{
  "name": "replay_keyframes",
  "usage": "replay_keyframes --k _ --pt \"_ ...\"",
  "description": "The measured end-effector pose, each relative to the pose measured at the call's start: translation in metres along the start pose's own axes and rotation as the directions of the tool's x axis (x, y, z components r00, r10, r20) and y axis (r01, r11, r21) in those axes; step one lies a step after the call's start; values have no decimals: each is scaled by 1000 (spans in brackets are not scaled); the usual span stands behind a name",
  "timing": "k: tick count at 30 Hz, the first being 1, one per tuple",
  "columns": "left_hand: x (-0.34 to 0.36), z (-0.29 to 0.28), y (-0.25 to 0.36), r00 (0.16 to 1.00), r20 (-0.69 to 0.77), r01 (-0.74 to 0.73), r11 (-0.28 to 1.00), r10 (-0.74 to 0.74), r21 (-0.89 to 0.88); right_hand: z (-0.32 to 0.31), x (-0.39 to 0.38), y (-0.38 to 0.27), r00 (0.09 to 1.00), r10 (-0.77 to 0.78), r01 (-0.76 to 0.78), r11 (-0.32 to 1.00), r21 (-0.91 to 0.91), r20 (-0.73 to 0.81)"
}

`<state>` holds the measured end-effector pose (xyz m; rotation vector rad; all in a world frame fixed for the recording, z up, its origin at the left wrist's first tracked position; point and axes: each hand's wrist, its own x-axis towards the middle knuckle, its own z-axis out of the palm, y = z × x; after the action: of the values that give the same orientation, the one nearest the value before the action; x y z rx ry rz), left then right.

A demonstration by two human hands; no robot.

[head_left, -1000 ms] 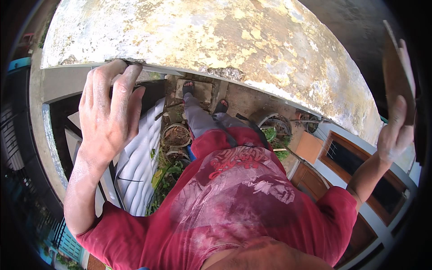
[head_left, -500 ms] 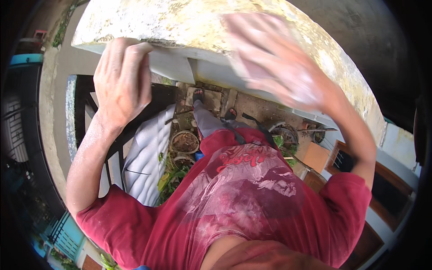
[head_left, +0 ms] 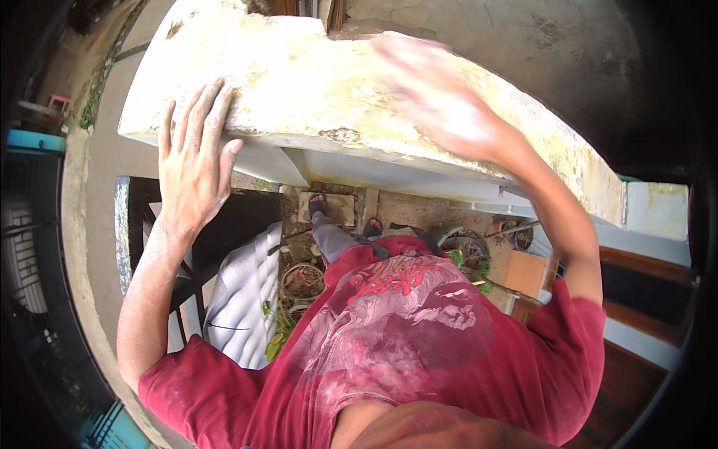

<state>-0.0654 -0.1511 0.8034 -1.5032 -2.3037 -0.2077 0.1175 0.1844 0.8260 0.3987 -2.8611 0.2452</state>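
A thick wall with a weathered, whitish-yellow top runs across in front of me. My left hand rests on its near left edge, fingers stretched out flat and apart, with nothing in them. Over the right part of the wall top is my right hand, smeared by motion. Its fingers are too blurred to show whether something is under or in them. Pale dust coats both hands. Dark, chipped patches mark the wall's near edge, between the hands.
Below the wall, potted plants stand to the left of my legs, beside a wavy grey-white sheet and a dark metal gate. Another pot is at right. A wood-framed window lies farther right. Beyond the wall is a grey surface.
My left hand has gone from curled over the wall's edge to lying flat on it. My right hand stays blurred over the wall top. The view has shifted, showing more beyond the wall.
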Motion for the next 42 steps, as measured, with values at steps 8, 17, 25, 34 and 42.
replay_keyframes --k 8,17,25,34,42 --pt "-16 -9 -8 995 39 93 996 -92 -12 -29 -74 37 974 225 -223 972 -76 26" --pt "5 -5 -3 999 29 26 997 -24 -76 39 73 -51 959 -277 277 961 -4 -57" --pt "-12 -7 -6 998 40 45 999 -45 -8 -64 -184 27 687 727 -712 669 -212 -13" --pt "-12 -11 -5 999 36 13 1000 -13 3 43 20 -118 932 69 -19 990 141 -355" --pt "5 3 1 1000 -6 -26 993 25 -113 -32 -102 25 759 647 -651 758 -45 -78"
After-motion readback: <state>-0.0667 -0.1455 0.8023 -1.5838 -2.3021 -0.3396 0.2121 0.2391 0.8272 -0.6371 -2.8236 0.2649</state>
